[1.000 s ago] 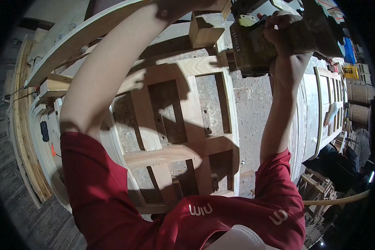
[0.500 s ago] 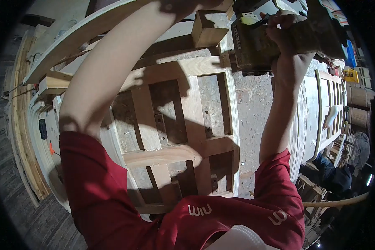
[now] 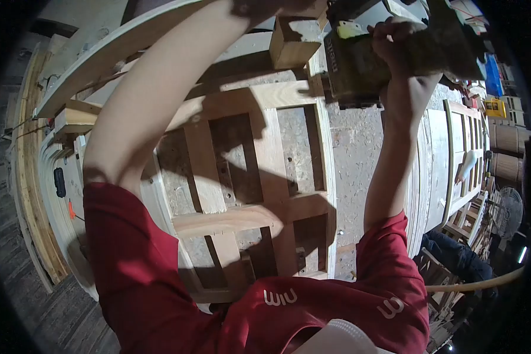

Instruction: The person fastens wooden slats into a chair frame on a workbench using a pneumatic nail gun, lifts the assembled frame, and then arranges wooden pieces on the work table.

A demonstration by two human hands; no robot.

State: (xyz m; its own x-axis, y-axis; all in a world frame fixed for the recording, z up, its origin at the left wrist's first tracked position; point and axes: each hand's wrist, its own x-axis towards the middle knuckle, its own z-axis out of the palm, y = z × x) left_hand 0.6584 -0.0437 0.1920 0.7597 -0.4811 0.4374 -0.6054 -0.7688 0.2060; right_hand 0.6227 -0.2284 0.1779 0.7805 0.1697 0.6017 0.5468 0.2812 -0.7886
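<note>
Scuffed counter (image 3: pixel 360 156) held a wooden frame (image 3: pixel 270 141) — left of the right hand (image 3: pixel 400 52) and closer in. That hand's fingers wrapped a dark tool (image 3: pixel 353 74) — left hand (image 3: pixel 271 6) was too shadowed to tell.

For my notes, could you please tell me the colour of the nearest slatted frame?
The nearest slatted frame is pale tan, best seen in the head view.
</note>
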